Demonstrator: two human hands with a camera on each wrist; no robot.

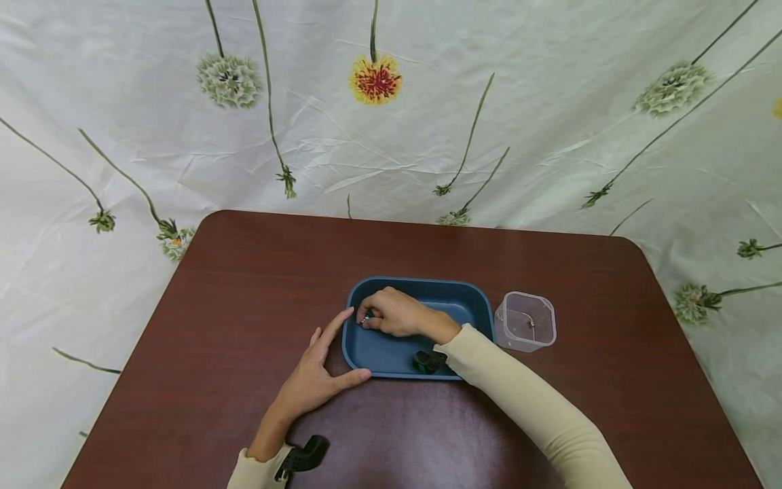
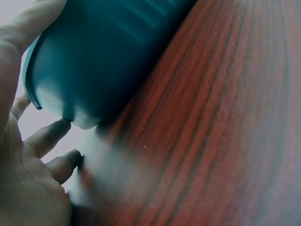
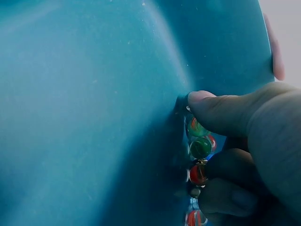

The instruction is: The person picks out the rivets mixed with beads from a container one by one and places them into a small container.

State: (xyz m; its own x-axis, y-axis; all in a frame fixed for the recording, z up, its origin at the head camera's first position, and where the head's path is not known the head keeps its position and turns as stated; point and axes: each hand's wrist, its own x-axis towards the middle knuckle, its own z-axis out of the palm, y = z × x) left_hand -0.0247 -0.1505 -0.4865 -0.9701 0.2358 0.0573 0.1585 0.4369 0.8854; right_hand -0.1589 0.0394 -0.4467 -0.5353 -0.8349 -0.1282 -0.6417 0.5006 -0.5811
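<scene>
Resting splayed, the left hand point(image 1: 310, 382) touches the blue tray point(image 1: 385, 353); within its left end, the right hand point(image 1: 400, 314) pinches multicoloured beads point(image 3: 201, 147), partly hidden by the grip. Beside the tray, a translucent box point(image 1: 520, 343) contains something indistinct. Behind the bench point(image 1: 269, 278), flower-patterned cloth point(image 1: 342, 136) runs out of view.

Pale cloth point(image 1: 379, 149) (printed with long-stemmed blooms point(image 1: 375, 80)) fills the upper frame; below, a reddish-brown worktop point(image 1: 232, 319), glossy lower centre.
</scene>
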